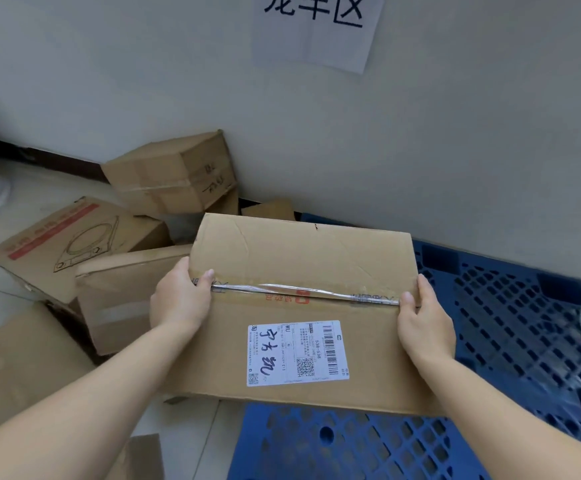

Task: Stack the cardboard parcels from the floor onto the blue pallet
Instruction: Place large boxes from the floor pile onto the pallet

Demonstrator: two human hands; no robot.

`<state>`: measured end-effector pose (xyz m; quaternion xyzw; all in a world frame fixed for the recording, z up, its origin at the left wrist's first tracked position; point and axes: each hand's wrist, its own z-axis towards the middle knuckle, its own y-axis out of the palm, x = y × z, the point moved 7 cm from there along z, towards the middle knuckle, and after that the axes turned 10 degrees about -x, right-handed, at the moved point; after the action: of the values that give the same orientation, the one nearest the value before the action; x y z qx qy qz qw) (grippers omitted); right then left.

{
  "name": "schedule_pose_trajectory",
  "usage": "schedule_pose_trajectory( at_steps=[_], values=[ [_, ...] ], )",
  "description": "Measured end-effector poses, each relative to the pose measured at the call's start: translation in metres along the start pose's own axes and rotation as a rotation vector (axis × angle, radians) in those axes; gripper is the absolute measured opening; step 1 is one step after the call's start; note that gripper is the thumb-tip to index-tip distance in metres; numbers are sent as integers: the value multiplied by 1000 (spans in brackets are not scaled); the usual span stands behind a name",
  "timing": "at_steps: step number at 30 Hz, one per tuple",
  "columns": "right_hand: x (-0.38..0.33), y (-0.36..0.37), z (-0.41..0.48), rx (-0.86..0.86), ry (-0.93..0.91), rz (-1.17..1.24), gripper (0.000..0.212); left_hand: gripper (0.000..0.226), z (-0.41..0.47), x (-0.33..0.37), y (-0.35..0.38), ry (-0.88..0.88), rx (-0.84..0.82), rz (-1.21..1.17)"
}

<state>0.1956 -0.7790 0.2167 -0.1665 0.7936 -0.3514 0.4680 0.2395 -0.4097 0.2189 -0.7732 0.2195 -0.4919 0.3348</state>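
A wide brown cardboard parcel (303, 265) with a taped seam and a white shipping label fills the middle of the view. It hangs over the left part of the blue pallet (510, 334). My left hand (178, 299) grips its left edge, thumb on top by the tape. My right hand (424, 323) grips its right edge the same way. Whether the parcel's underside touches the pallet is hidden.
Several cardboard parcels lie on the pale floor to the left: a printed one with a red stripe (60, 244), a plain one (126, 289), one stacked by the wall (171, 174), another at lower left (19, 372). A grey wall with a paper sign (316, 29) is behind.
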Motion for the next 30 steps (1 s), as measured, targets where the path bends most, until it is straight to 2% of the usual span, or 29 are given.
schedule_pose_trajectory(
  at_steps=[7,14,20,30],
  values=[
    [58,-23,23,5,42,2,49,39,-13,33,58,6,-33,5],
    [115,-27,39,1,95,1,49,37,-20,39,117,5,-68,14],
    [168,-7,52,9,132,17,49,49,-8,18,177,-5,-117,37],
    [253,62,94,-3,159,33,50,46,29,-34,276,1,-167,73]
  ],
)
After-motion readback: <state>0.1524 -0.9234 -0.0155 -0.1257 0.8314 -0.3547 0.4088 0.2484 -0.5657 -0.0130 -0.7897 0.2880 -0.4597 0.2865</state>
